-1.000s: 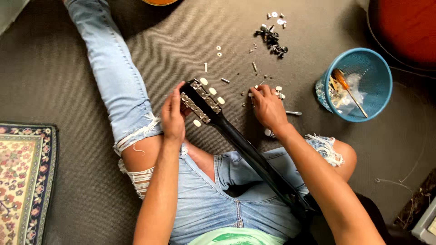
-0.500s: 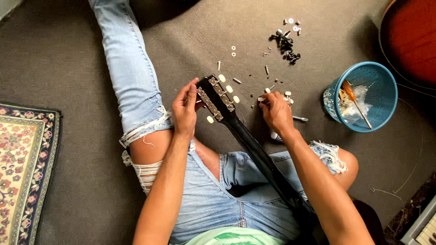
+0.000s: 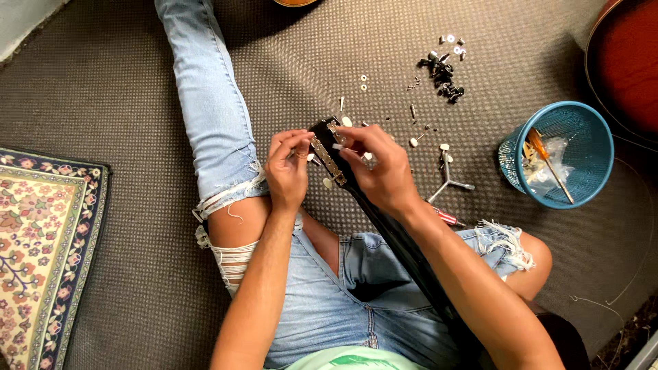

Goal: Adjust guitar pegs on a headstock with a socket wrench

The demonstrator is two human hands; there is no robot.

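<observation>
Guitar headstock [image 3: 327,137], black, lies over my lap at the centre of view, its neck [image 3: 404,253] running off toward 5 o'clock across my torn jeans while I sit on the grey carpet floor [image 3: 123,89]. My left hand [image 3: 288,168], at 9 o'clock of the headstock, has its fingertips pinched on the metal tuner strip [image 3: 326,159] along the headstock's edge; my right hand [image 3: 380,168], at 3 o'clock, is curled over the headstock from the other side, fingers closed on a small part that I cannot make out. White tuner buttons [image 3: 327,182] show just below the strip. Loose white pegs and washers [image 3: 363,82] lie at 12 o'clock, a heap of dark screws [image 3: 444,72] at 1 o'clock, a metal winder-like tool [image 3: 447,179] near 3 o'clock, and a blue basket [image 3: 556,164] holding a screwdriver [image 3: 545,154] farther out at 3 o'clock; a patterned rug [image 3: 41,253] borders the left edge. As I judge it, the work goes well if the left hand holds the strip flat and square against the wood, the right aligns the small part without forcing it, and the headstock stays braced on my thigh so nothing rolls into the carpet.
</observation>
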